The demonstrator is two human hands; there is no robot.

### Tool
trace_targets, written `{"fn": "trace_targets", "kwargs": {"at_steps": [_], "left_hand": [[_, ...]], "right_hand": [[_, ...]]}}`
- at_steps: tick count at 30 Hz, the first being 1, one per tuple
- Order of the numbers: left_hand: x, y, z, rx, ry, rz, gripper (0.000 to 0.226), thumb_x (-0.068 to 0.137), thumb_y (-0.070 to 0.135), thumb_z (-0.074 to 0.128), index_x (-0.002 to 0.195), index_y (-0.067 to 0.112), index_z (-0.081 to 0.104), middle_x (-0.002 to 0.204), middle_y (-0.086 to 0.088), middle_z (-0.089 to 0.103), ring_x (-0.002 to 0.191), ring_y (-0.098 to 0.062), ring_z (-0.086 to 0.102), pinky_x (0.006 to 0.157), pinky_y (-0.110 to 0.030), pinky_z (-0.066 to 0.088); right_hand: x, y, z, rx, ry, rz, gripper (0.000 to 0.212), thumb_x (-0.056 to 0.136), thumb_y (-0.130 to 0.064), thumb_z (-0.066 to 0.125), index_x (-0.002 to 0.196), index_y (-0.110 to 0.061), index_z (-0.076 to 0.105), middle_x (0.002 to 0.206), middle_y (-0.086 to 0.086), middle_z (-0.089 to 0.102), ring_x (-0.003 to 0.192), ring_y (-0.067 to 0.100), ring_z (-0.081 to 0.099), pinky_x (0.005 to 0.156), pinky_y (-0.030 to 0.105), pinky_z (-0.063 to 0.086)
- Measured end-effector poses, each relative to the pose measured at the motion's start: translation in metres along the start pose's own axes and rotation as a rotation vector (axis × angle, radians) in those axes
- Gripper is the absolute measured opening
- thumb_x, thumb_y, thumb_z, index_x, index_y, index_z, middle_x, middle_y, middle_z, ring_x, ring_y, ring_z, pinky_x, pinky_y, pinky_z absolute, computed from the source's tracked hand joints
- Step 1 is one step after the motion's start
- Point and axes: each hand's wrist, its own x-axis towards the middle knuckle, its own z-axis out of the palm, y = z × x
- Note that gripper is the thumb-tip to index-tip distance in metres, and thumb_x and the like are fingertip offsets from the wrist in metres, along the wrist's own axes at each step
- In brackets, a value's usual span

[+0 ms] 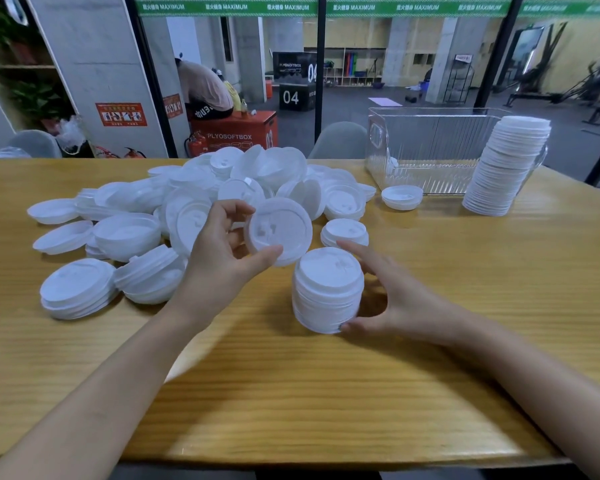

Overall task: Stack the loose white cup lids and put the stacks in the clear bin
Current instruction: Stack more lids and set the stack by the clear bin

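My left hand (222, 244) grips a single white lid (279, 230), tilted and held above the table, just up and left of a short stack of lids (326, 289). My right hand (388, 296) holds that short stack from its right side, thumb at the base and fingers behind it. A large heap of loose white lids (222, 192) covers the table's left and middle. A tall leaning stack of lids (506, 164) stands at the right, against the clear bin (426, 150).
The wooden table (326, 393) runs to a front edge near me. One loose lid (401, 196) lies in front of the bin, and a small stack (344, 232) sits beyond the short one. A chair back (340, 140) rises behind the table.
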Motion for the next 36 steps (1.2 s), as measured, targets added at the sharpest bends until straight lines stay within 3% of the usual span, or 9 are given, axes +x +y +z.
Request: {"fn": "trace_targets", "kwargs": {"at_steps": [5,9,16,19,24,27,29,33,36], "left_hand": [[0.004,0.003,-0.003,-0.097,0.059,-0.077,0.046,0.082,-0.002,0.072,0.116,0.023,0.054,0.117,0.005,0.062,0.097,-0.008,0.069,0.080,-0.020,0.053],[0.019,0.014,-0.012,-0.196,0.139,-0.146,0.042,0.087,0.000,0.067,0.122,0.020,0.056,0.121,0.002,0.062,0.092,-0.001,0.068,0.078,-0.018,0.052],[0.040,0.014,-0.008,-0.301,0.017,-0.289,0.048,0.083,0.012,0.068,0.129,0.005,0.058,0.110,-0.001,0.072,0.088,-0.002,0.070,0.070,-0.012,0.051],[0.042,0.009,-0.007,-0.286,-0.127,-0.306,0.059,0.070,0.015,0.072,0.127,0.005,0.059,0.112,-0.003,0.074,0.105,-0.012,0.069,0.081,-0.016,0.053],[0.035,0.004,-0.002,-0.073,-0.173,-0.188,0.058,0.065,0.024,0.079,0.119,0.030,0.060,0.110,0.008,0.074,0.106,-0.005,0.067,0.094,-0.022,0.049],[0.034,0.004,-0.005,0.158,-0.120,-0.095,0.056,0.059,0.044,0.079,0.113,0.045,0.062,0.108,0.021,0.068,0.098,0.010,0.059,0.086,-0.007,0.043],[0.033,0.001,-0.008,0.236,-0.147,-0.093,0.059,0.057,0.049,0.077,0.114,0.045,0.061,0.111,0.024,0.065,0.103,0.013,0.056,0.086,-0.001,0.039],[0.032,-0.011,-0.013,0.281,-0.195,-0.103,0.064,0.062,0.048,0.087,0.120,0.037,0.063,0.117,0.019,0.066,0.113,0.003,0.056,0.098,-0.017,0.040],[0.032,-0.016,-0.015,0.283,-0.214,-0.099,0.065,0.063,0.046,0.078,0.125,0.033,0.063,0.120,0.019,0.065,0.115,0.005,0.054,0.094,-0.008,0.037]], "right_hand": [[0.012,0.001,0.007,-0.005,0.032,-0.006,0.095,0.057,-0.067,0.072,0.133,-0.072,0.016,0.134,-0.020,0.048,0.126,-0.003,0.042,0.109,0.045,0.038],[0.034,-0.001,0.013,-0.077,0.044,-0.008,0.103,0.065,-0.058,0.080,0.149,-0.045,0.021,0.132,-0.016,0.049,0.125,0.005,0.042,0.110,0.045,0.035],[0.064,-0.002,0.021,0.091,0.143,0.013,0.115,0.058,-0.066,0.077,0.152,-0.039,0.018,0.136,-0.016,0.045,0.129,0.011,0.039,0.113,0.041,0.033],[0.056,0.002,0.016,0.173,0.253,-0.048,0.096,0.070,-0.064,0.067,0.151,-0.036,0.025,0.142,-0.020,0.044,0.131,0.008,0.039,0.111,0.028,0.033],[0.049,-0.004,0.012,0.203,0.290,-0.147,0.062,0.087,-0.049,0.056,0.145,-0.036,0.038,0.140,-0.029,0.047,0.137,0.006,0.038,0.109,0.016,0.029],[0.045,-0.003,0.007,0.213,0.292,-0.168,0.056,0.092,-0.037,0.057,0.145,-0.030,0.043,0.142,-0.022,0.049,0.139,0.010,0.037,0.109,0.016,0.029],[0.043,-0.003,0.006,0.198,0.294,-0.180,0.052,0.092,-0.032,0.058,0.143,-0.030,0.046,0.141,-0.022,0.051,0.138,0.010,0.038,0.106,0.014,0.029],[0.044,-0.001,0.008,0.157,0.267,-0.191,0.048,0.089,-0.037,0.057,0.136,-0.038,0.048,0.135,-0.028,0.051,0.133,0.005,0.040,0.102,0.008,0.028],[0.043,0.000,0.010,0.165,0.243,-0.180,0.047,0.089,-0.038,0.058,0.135,-0.043,0.048,0.132,-0.029,0.051,0.133,0.006,0.040,0.104,0.009,0.027]]}}
